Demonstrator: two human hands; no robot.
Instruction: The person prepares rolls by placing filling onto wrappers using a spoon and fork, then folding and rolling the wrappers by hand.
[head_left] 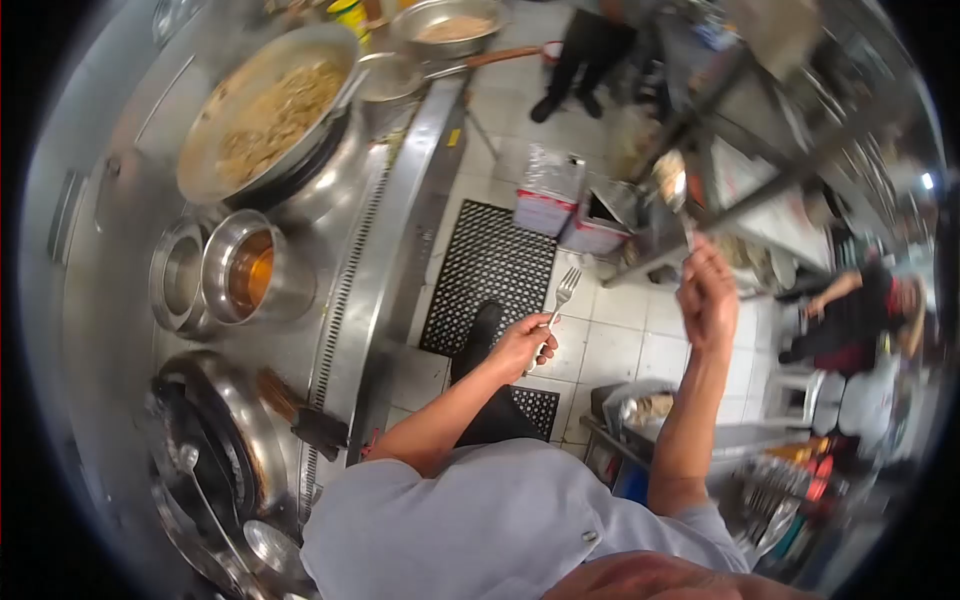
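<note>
My left hand (524, 348) is closed around the handle of a metal fork (568, 287), whose tines point up and away from me over the floor. Raised beside the shelf frame on the right, my right hand (709, 300) pinches the handle of a shiny spoon (671, 180). Motion smears the spoon somewhat. On the stove to the left, a large wok (342, 50) holds chopped, cooked food (285, 115). Below it stands a steel pot (222, 290) with amber liquid (250, 275) inside. Neither hand touches these vessels.
A steel counter edge (405, 215) runs along my left. Black perforated mats (487, 270) lie on the tiled floor near boxes (545, 210). A metal shelf frame (745, 190) stands right. One person (590, 55) is ahead, another (850, 315) far right. A ladle (215, 515) lies lower left.
</note>
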